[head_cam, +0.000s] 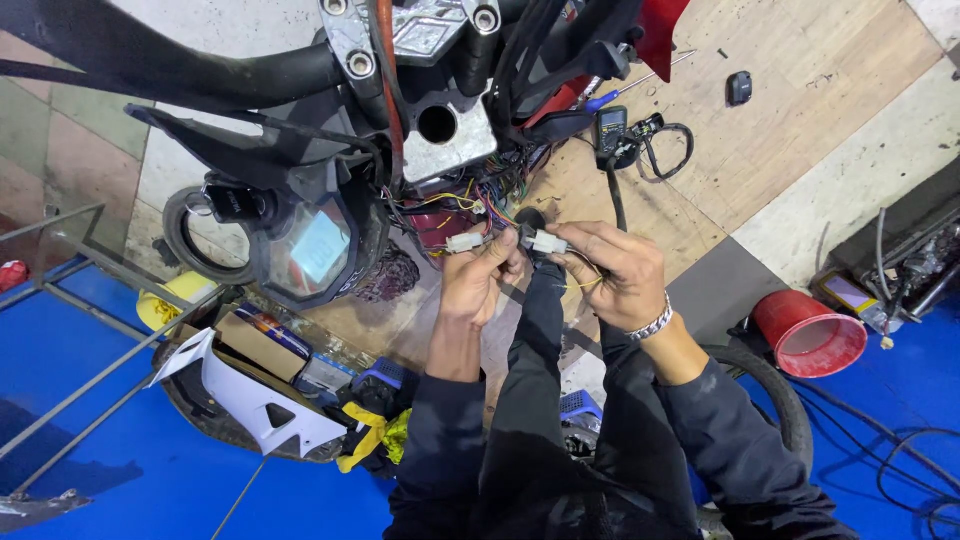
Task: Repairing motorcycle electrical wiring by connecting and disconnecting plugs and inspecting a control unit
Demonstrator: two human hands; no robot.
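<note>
Holding two small white plastic wire connectors apart beneath the handlebars, the left hand pinches one connector, the right hand the other; aligning them squarely looks wise before pressing.

So there are two small white plastic plugs here. The left white connector is pinched in the left grip, wires trailing off toward the multicoloured wire bundle. The right white connector sits in the right grip, lying level, just apart from the other, ends facing.
</note>
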